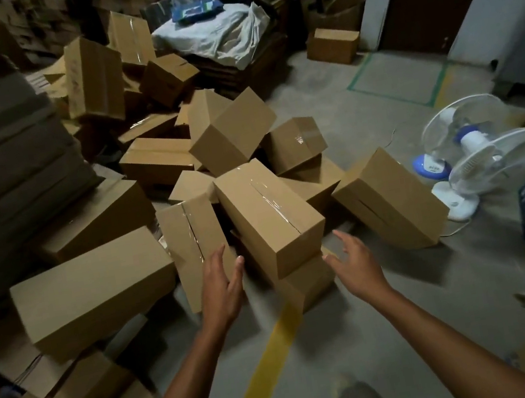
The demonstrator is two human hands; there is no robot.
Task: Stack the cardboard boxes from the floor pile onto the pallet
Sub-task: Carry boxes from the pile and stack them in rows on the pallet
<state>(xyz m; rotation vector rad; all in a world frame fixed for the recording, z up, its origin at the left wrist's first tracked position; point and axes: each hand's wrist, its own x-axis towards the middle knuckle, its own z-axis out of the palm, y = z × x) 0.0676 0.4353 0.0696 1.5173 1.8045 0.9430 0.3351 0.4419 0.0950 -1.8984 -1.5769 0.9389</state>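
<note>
Hidden: lower brown cardboard box point(306, 283), mostly covered by the long brown tape-sealed cardboard box point(271, 218) resting on it; stacks left of that box are too dark to identify.
Grip: left hand point(223, 283) and right hand point(357, 263) spread wide, holding nothing.
Position: near end of that box lies between both hands.

Head cam looks fwd and down, close over box pile point(268, 218).

Box pile point(181, 177) fills centre & left of frame. Taped box point(268, 218) sits atop pile front, btwn left hand point(223, 285) & right hand point(358, 262). Two fans point(479, 155) at mid right; floor stripe point(264, 365) runs lower centre.
</note>
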